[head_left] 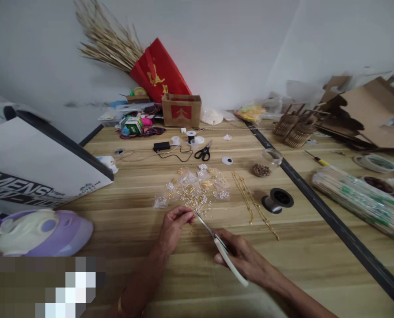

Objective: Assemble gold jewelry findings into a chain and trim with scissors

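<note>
My right hand (246, 260) grips white-handled pliers (221, 249), whose thin metal tip reaches up and left to the fingertips of my left hand (175, 223). The left hand's fingers are pinched together on a tiny gold piece that is too small to name. Just beyond both hands lies a heap of small clear bags with gold findings (197, 187). Gold chains (251, 203) stretch along the wooden table (144, 185) to the right of the heap.
A dark wire spool (278, 200), a tipped jar of beads (266, 164) and black scissors (203, 153) lie farther out. A white paper bag (34, 168) and a purple object (41, 232) sit at left. A red bag (160, 73), cardboard and wrapped sticks (359, 198) crowd the back and right.
</note>
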A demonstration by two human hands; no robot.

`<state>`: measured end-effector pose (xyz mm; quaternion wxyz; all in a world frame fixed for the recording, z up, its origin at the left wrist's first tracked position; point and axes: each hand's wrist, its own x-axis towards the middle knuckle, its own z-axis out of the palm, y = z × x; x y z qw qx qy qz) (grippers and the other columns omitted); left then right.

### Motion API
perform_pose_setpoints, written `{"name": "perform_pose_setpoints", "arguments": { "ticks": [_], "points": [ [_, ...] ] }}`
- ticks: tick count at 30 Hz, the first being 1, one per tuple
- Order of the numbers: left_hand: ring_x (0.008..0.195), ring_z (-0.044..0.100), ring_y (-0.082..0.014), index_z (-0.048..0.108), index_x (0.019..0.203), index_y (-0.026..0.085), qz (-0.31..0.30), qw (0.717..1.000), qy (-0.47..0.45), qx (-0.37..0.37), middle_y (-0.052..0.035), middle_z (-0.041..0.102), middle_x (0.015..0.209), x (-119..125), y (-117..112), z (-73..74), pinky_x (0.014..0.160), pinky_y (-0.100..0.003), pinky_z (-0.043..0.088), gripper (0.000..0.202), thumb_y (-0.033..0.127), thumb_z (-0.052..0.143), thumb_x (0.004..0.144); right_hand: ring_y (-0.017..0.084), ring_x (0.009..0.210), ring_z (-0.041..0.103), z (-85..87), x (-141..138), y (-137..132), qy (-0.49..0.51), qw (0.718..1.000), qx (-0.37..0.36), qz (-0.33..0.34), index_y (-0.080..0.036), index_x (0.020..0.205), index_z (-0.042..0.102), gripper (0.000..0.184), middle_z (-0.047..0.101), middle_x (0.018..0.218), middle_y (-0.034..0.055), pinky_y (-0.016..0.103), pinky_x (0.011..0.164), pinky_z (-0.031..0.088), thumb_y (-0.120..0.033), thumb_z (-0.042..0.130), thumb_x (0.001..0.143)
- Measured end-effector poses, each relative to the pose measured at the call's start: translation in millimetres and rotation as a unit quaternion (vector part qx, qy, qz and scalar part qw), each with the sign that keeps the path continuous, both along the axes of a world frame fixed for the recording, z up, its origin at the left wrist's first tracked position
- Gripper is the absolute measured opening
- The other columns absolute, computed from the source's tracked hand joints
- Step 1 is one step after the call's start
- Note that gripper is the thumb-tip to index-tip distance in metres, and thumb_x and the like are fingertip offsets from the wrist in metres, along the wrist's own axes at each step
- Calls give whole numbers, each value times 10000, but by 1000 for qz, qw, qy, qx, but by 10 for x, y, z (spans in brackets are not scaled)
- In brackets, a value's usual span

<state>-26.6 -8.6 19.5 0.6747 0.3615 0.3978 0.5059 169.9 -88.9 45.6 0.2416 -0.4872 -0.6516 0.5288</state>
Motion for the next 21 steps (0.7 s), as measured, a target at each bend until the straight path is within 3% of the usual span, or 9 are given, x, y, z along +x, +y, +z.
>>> {"name": "perform_pose_setpoints", "arguments": {
  "ticks": [7,12,21],
  "points": [
    [547,571,-104,663,646,128,-32,998,-39,-28,-6,659,602,37,-26,-3,545,-220,447,191,204,797,533,94,601,420,17,-74,-16,-54,996,68,6,-184,1068,493,311,487,700,-47,191,548,328,-350,581,821],
    [546,563,-106,646,640,125,-50,996,-65,-43,-1,637,582,48,-41,15,546,-223,448,225,225,809,523,121,652,495,-10,-102,13,-71,986,146,24,-189,1191,416,413,567,788,-8,216,612,380,-289,583,828],
    [627,588,-123,667,653,124,-87,991,-86,-43,-21,655,649,46,-70,52,621,-234,455,198,246,797,567,169,747,580,-39,-156,146,-95,973,210,15,-187,1224,365,456,621,877,43,262,673,433,-259,570,824]
  ]
}}
